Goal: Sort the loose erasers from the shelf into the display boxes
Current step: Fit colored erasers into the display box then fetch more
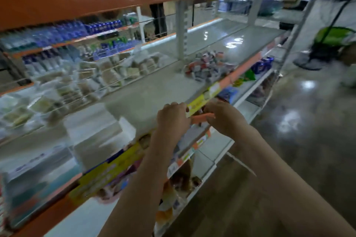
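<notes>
both hands (198,117) at shelf (154,90) edge

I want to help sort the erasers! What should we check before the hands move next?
1. Loose erasers pile on the shelf: ok, there, untouched.
2. Left hand free: not ok, it holds the orange and yellow box.
3. Right hand free: not ok, it holds that box too.
4. Box open and ready: cannot tell, too blurry.
5. Bare shelf space near the pile for the box: ok.
</notes>
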A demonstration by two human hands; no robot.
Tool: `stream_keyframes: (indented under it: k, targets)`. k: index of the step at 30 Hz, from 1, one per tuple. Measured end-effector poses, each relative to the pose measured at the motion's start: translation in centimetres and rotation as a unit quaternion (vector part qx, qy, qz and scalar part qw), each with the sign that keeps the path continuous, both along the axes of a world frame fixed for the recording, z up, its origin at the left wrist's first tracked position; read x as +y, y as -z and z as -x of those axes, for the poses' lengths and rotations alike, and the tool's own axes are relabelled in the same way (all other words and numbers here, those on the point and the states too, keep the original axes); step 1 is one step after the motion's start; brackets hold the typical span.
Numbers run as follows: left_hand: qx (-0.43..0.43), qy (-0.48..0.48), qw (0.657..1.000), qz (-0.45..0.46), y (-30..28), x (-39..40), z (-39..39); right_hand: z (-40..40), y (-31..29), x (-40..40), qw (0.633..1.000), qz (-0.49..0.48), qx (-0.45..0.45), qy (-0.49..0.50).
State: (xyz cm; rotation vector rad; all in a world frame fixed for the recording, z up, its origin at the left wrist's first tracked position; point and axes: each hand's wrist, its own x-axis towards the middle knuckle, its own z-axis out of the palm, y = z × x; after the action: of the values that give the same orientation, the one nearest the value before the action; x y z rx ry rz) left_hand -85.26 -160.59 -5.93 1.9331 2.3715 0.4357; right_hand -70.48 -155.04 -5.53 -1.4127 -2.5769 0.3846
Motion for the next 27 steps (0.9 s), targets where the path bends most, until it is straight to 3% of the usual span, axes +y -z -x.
stream_keyframes:
  k: [4,11,19,27]
  targets:
    - [0.024,0.031,0.999,0.013,1.2,4.7,-4.0,-4.1,1.9,3.7,1.000,0.005,0.002,0.022]
    - [-0.022,0.069,0.997,0.027,3.5,16.1,-8.4,-9.1,4.2,14.1,0.999,0.003,-0.023,0.029]
    - [-0.044,0.016,0.998,-0.030,3.7,31.5,-7.4,-9.2,2.5,30.1,0.999,0.005,0.022,0.027]
    - [-0.074,-0.050,0.994,-0.060,4.2,40.6,-5.9,-8.5,3.9,42.7,0.999,0.012,0.038,-0.015]
